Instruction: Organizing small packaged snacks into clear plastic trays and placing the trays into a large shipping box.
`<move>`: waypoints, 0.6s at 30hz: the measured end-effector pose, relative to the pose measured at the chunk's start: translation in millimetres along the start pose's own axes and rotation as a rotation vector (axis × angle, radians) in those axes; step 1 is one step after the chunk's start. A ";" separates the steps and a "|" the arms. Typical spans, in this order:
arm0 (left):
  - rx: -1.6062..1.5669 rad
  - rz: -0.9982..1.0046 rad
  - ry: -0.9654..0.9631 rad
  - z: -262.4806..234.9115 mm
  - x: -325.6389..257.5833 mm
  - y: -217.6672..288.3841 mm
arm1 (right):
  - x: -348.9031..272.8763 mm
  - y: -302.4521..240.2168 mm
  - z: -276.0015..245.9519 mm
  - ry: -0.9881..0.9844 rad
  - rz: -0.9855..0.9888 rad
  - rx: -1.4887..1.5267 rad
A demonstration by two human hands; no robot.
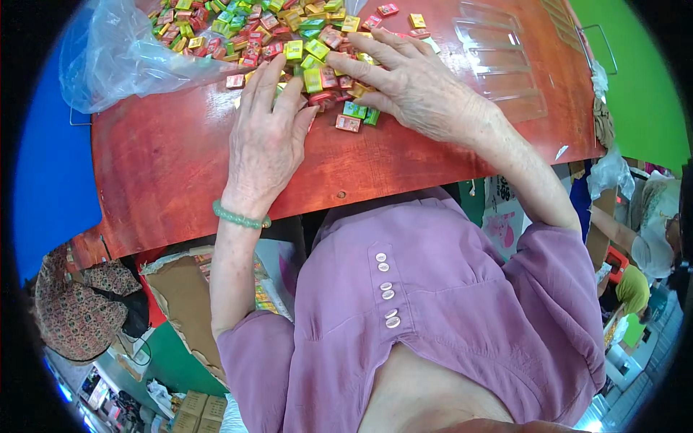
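Note:
A heap of small red, yellow and green boxes (294, 50) covers the far middle of the red table. My left hand (271, 133) lies at the heap's near left edge, its fingers stretched out among the boxes. On the other side, my right hand (415, 83) spreads its fingers over the heap's right edge, touching boxes. Between the two hands lie several loose boxes, among them a red one (348, 123) and a green one (354, 110). Neither hand grips a box. Some boxes under the fingers are hidden.
A clear plastic bag (126, 54) spreads around the heap's left side. Clear plastic trays (504, 61) with long grooves lie on the red table (173, 159) at the right. An open cardboard box (184, 292) stands below the table's near edge. Another person's arm (613, 229) shows far right.

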State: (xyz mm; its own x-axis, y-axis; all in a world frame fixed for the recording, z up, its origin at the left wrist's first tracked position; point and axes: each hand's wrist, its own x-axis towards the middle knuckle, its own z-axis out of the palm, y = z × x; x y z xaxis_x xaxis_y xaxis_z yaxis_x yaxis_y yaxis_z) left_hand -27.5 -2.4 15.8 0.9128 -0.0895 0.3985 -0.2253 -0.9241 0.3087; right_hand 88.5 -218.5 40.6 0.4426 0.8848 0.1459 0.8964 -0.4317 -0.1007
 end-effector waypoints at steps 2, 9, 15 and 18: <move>0.014 0.018 -0.017 -0.3 -8.2 2.5 | -9.5 -9.9 -2.1 -0.058 0.018 0.012; 0.108 -0.012 -0.082 0.9 -20.5 13.8 | -23.3 -41.6 29.0 0.109 0.074 -0.083; 0.094 -0.050 -0.061 8.8 -36.2 26.7 | -27.7 -51.8 31.8 0.208 0.111 0.068; 0.153 -0.106 -0.056 14.2 -38.0 37.8 | -39.3 -49.0 25.8 0.237 0.106 0.217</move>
State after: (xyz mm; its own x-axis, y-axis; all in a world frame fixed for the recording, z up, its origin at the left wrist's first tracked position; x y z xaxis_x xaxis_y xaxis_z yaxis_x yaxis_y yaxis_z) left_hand -65.9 -39.2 0.1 0.9473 -0.0056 0.3204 -0.0766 -0.9749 0.2092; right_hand 26.4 -227.6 14.4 0.5498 0.7605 0.3454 0.8297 -0.4494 -0.3311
